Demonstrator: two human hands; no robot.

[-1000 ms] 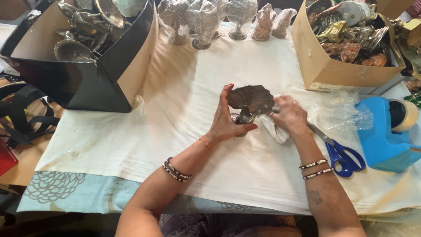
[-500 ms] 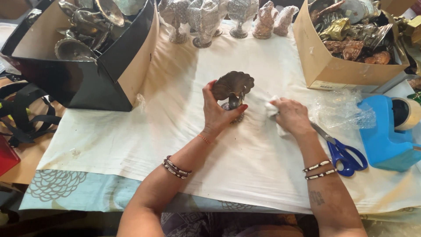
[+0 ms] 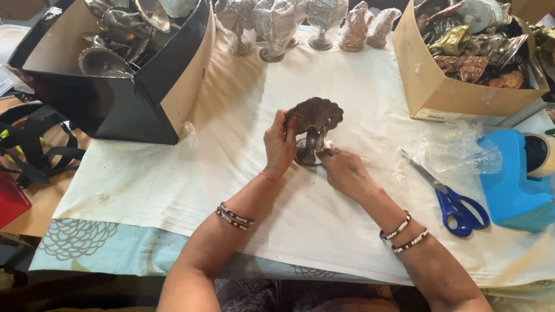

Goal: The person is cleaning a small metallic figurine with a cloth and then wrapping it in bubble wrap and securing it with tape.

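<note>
A dark metal peacock figurine (image 3: pixel 315 124) with a fanned tail stands upright on the white cloth (image 3: pixel 243 173) at the middle of the table. My left hand (image 3: pixel 280 144) grips it from the left, fingers on the tail and body. My right hand (image 3: pixel 345 169) presses a small white wad against the figurine's lower body and base from the right.
A black box of metal pieces (image 3: pixel 115 63) sits at the back left, a cardboard box of metal figures (image 3: pixel 462 58) at the back right. Several wrapped figurines (image 3: pixel 312 23) line the far edge. Blue scissors (image 3: pixel 454 199), crumpled plastic wrap (image 3: pixel 457 150) and a blue tape dispenser (image 3: pixel 514 179) lie right.
My left hand has set the figurine upright nearer the table's middle. My right hand has come back from the right with the white wad and now touches the figurine's base.
</note>
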